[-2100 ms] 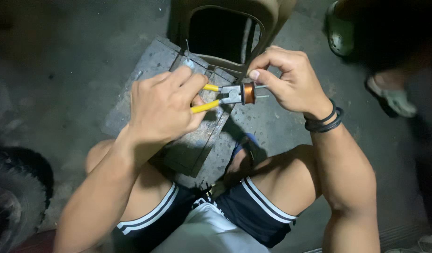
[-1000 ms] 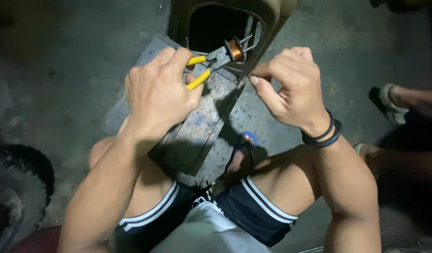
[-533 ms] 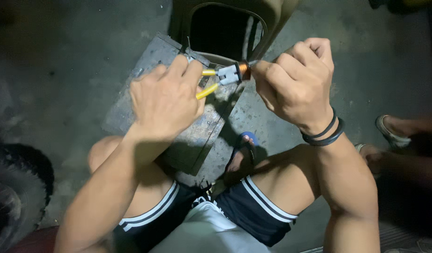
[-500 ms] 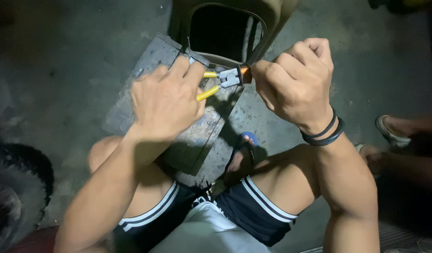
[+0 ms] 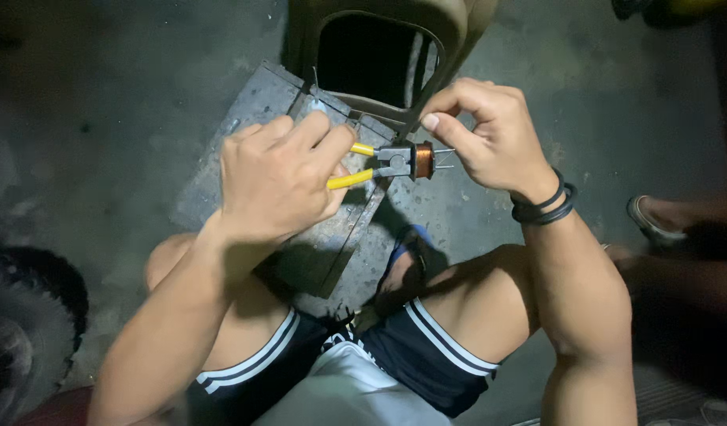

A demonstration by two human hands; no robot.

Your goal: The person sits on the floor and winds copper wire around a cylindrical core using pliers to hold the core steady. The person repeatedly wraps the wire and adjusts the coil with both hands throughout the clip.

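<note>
Gripping yellow-handled pliers [image 5: 379, 163] in left hand [image 5: 281, 177], right hand [image 5: 490, 134] pinching copper coil [image 5: 423, 160].

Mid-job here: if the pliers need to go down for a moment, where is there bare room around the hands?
Bare concrete floor lies left of the grey metal plate; more shows right of the tan casing, beyond the right hand. The plate's far corner is also bare. It is crowded at the middle: left hand, yellow-handled pliers, copper coil, knees and a sandalled foot.

Ahead: beige housing [image 5: 458, 31] blocks you | below: metal plate [image 5: 245, 126], your knees | left: bare floor [image 5: 103, 102], open | far left: tyre [image 5: 24, 315]
</note>
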